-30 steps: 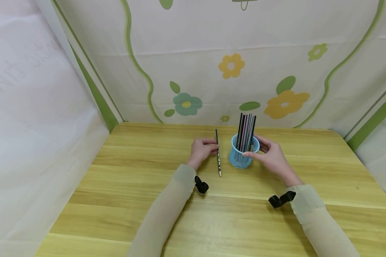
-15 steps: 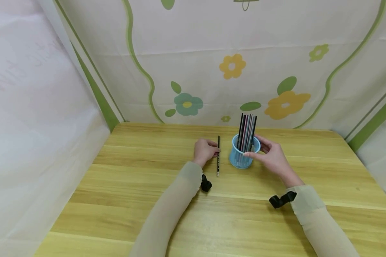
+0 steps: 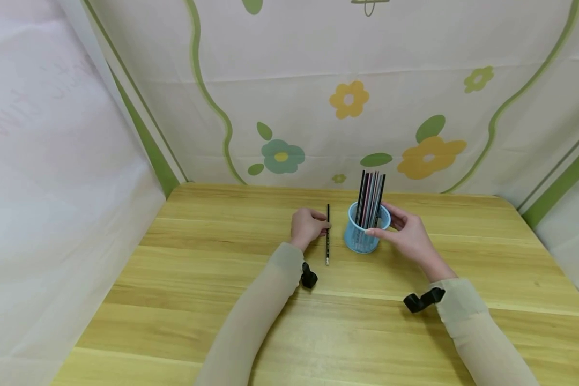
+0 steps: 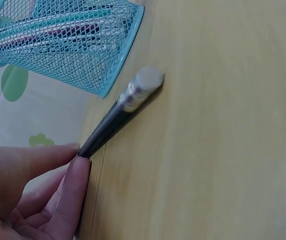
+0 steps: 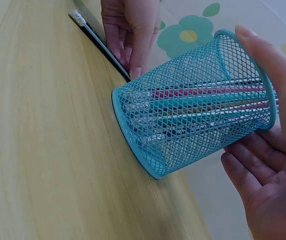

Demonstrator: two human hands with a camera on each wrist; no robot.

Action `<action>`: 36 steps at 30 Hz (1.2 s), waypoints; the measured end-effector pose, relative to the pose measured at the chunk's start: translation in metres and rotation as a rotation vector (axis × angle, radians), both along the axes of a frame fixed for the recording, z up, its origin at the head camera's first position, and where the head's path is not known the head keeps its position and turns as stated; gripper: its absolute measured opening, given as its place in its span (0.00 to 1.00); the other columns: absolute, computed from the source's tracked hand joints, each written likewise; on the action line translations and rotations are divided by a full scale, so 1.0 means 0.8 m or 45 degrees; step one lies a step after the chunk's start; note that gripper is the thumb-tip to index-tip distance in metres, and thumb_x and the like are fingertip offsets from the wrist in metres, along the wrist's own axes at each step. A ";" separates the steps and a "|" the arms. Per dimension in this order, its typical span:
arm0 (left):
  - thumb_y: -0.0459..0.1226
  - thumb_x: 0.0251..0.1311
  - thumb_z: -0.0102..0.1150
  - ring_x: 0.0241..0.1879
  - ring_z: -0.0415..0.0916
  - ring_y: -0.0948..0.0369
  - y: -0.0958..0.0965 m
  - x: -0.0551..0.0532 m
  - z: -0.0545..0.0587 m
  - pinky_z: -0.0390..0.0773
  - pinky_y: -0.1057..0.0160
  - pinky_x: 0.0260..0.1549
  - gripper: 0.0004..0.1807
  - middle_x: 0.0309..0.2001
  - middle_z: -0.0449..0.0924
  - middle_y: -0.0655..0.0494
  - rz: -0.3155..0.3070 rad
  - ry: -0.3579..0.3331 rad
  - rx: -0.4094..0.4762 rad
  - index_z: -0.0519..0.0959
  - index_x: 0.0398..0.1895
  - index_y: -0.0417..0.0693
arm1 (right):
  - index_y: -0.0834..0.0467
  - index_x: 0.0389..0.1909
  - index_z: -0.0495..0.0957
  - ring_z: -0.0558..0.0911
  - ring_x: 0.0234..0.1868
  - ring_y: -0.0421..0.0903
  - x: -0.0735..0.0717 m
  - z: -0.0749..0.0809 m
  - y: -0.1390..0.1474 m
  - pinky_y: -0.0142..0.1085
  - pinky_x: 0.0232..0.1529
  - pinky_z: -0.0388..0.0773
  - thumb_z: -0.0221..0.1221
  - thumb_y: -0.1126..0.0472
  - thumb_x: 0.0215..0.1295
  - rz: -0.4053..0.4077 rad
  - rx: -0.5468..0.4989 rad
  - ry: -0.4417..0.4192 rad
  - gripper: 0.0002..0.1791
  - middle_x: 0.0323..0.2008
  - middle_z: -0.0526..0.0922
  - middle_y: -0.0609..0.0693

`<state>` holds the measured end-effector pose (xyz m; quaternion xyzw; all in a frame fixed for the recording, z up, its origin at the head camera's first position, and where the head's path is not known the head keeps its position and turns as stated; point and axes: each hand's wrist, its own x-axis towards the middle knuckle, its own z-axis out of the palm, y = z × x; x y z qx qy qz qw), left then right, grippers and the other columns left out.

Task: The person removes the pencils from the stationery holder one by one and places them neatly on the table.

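A dark pencil [image 3: 327, 246] with a pale eraser end lies along the tabletop left of the cup, its eraser toward the person. My left hand [image 3: 307, 227] pinches it near its middle between thumb and fingers; the left wrist view shows the pencil's eraser [image 4: 149, 78] close up. To the right stands a light blue mesh pen cup [image 3: 355, 239], upright and holding several pencils [image 3: 369, 195] with their eraser ends down. My right hand [image 3: 406, 236] holds the cup by its right side, thumb at the rim in the right wrist view and fingers partly behind it.
Both hands work near the back of a wooden table [image 3: 173, 300]. A white cloth wall [image 3: 289, 107] printed with flowers rises behind its far edge, and another white sheet [image 3: 53, 214] hangs at the left.
Over the first half second, my left hand shifted slightly right and the pencil's far tip came nearer, leaving the pencil straighter. Since then hardly anything differs; the right hand and cup stay put.
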<state>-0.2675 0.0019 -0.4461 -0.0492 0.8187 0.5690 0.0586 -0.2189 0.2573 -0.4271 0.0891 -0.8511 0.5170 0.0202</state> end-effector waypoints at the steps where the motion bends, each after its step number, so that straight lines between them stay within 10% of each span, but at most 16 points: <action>1: 0.30 0.59 0.73 0.24 0.84 0.61 0.000 0.000 0.000 0.85 0.66 0.25 0.10 0.30 0.85 0.53 -0.001 0.002 -0.001 0.88 0.43 0.37 | 0.62 0.77 0.60 0.71 0.69 0.58 0.000 0.000 0.000 0.38 0.66 0.70 0.74 0.50 0.61 0.001 0.000 -0.002 0.50 0.72 0.66 0.60; 22: 0.38 0.58 0.76 0.31 0.87 0.57 -0.011 -0.003 0.003 0.86 0.62 0.36 0.15 0.30 0.87 0.55 -0.038 0.048 0.084 0.87 0.46 0.39 | 0.62 0.77 0.60 0.71 0.68 0.58 0.000 -0.001 0.000 0.32 0.64 0.70 0.74 0.50 0.61 0.001 0.006 0.001 0.49 0.72 0.67 0.60; 36: 0.49 0.57 0.76 0.43 0.83 0.68 0.005 -0.008 0.044 0.83 0.64 0.45 0.18 0.41 0.87 0.68 -0.211 0.339 0.179 0.89 0.48 0.55 | 0.62 0.76 0.62 0.72 0.68 0.57 -0.001 -0.002 0.000 0.33 0.65 0.71 0.74 0.51 0.61 0.014 -0.023 0.016 0.47 0.70 0.70 0.60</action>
